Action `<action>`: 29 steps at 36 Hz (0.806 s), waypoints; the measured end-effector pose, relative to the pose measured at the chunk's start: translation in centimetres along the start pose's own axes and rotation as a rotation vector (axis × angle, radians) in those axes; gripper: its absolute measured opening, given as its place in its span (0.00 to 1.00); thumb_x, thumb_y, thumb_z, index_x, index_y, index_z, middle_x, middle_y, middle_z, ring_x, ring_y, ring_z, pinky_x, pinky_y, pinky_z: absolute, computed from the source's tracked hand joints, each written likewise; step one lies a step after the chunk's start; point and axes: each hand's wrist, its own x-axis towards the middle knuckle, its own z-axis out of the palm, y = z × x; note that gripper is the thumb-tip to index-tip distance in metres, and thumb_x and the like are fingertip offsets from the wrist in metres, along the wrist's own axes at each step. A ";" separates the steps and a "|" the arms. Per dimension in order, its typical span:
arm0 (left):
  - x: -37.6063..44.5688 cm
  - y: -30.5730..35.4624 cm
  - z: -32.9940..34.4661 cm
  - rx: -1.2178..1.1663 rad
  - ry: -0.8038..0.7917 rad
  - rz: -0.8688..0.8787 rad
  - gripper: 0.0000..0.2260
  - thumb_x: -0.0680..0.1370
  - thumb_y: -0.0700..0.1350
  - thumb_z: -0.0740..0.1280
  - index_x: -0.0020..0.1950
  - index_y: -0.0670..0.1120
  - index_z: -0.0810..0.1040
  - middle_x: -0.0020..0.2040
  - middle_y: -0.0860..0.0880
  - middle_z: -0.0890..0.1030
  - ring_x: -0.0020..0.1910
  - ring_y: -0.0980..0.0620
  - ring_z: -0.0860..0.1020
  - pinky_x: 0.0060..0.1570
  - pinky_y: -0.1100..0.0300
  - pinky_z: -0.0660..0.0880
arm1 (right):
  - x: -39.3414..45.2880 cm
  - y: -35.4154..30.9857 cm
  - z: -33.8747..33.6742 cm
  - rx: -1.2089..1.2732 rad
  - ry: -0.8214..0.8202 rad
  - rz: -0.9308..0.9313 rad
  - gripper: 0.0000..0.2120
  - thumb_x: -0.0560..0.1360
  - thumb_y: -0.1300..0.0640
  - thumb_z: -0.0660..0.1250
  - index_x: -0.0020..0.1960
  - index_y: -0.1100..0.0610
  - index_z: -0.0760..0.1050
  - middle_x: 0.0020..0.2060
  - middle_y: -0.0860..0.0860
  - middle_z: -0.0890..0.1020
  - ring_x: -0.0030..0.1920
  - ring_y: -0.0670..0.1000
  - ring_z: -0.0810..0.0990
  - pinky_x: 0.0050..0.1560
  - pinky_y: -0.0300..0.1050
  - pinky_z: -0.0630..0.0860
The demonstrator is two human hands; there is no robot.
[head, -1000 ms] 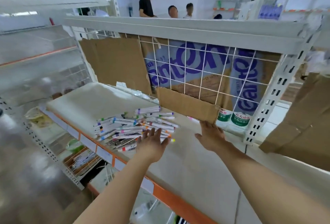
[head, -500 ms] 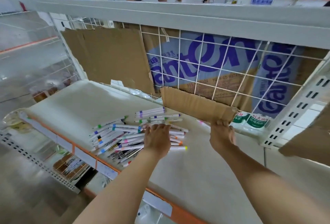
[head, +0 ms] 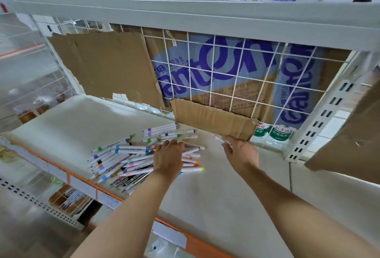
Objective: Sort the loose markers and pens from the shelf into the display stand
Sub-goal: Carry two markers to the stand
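Left hand (head: 168,158) lay palm-down on the pile of markers (head: 131,159), fingers reaching forward over the barrels; couldn't tell if it had actually closed around any, since the fingertips were hidden behind the knuckles. Right hand (head: 239,151) was off to the side, fingertips touching the bottom edge of a corrugated cardboard flap (head: 211,118), with a pink-tipped marker (head: 218,138) just beside them. That grip was hard to read too. The markers were mostly slim white tubes with coloured bands and caps, heaped loosely on the smooth pale shelf (head: 216,196), near its orange front edge. Behind, a white wire grid (head: 232,76) with printed cardboard behind it.
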 end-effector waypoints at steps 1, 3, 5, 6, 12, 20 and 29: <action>-0.1 0.1 -0.1 -0.013 0.004 -0.005 0.17 0.77 0.36 0.58 0.64 0.50 0.74 0.60 0.50 0.76 0.62 0.48 0.71 0.60 0.55 0.66 | -0.1 0.0 -0.2 0.049 0.018 0.007 0.14 0.79 0.51 0.60 0.64 0.45 0.75 0.50 0.55 0.83 0.50 0.60 0.80 0.43 0.46 0.74; -0.3 0.4 -0.3 -0.048 0.008 -0.027 0.19 0.78 0.35 0.58 0.66 0.49 0.72 0.62 0.49 0.75 0.61 0.47 0.72 0.57 0.55 0.68 | -0.3 -0.1 -0.7 0.144 0.060 0.033 0.15 0.78 0.53 0.61 0.63 0.44 0.76 0.51 0.54 0.83 0.51 0.59 0.80 0.43 0.45 0.73; -0.4 0.9 -0.7 -0.098 0.014 -0.047 0.17 0.78 0.35 0.56 0.64 0.47 0.73 0.60 0.47 0.74 0.59 0.45 0.73 0.53 0.54 0.70 | -0.4 -0.1 -1.1 0.246 0.105 0.088 0.13 0.78 0.55 0.63 0.60 0.45 0.79 0.52 0.51 0.83 0.52 0.56 0.80 0.42 0.42 0.71; -0.5 1.2 -1.0 -0.123 0.025 -0.053 0.16 0.78 0.35 0.56 0.62 0.46 0.74 0.58 0.46 0.75 0.58 0.44 0.74 0.52 0.54 0.71 | -0.4 0.0 -1.3 0.318 0.128 0.115 0.12 0.77 0.57 0.64 0.57 0.46 0.80 0.53 0.49 0.83 0.52 0.54 0.80 0.41 0.39 0.69; -1.3 3.8 -2.6 -0.320 0.099 -0.078 0.10 0.79 0.37 0.57 0.57 0.41 0.74 0.53 0.43 0.72 0.52 0.43 0.72 0.41 0.55 0.65 | -1.0 0.6 -2.5 0.597 0.261 0.141 0.12 0.73 0.68 0.64 0.51 0.58 0.81 0.45 0.50 0.83 0.42 0.52 0.79 0.39 0.37 0.67; -2.9 7.2 -3.2 -0.508 0.167 -0.088 0.07 0.80 0.38 0.58 0.56 0.41 0.73 0.52 0.44 0.74 0.45 0.47 0.69 0.39 0.56 0.63 | -3.9 2.2 -3.8 0.489 0.359 0.083 0.12 0.79 0.57 0.63 0.38 0.60 0.77 0.33 0.46 0.72 0.31 0.43 0.72 0.30 0.31 0.63; -3.8 8.7 -2.9 -0.677 0.195 -0.070 0.05 0.80 0.39 0.61 0.54 0.42 0.74 0.48 0.44 0.76 0.47 0.44 0.74 0.43 0.54 0.69 | -7.6 4.7 -6.4 0.524 0.426 0.253 0.10 0.82 0.57 0.54 0.44 0.58 0.69 0.29 0.48 0.80 0.31 0.52 0.80 0.37 0.56 0.78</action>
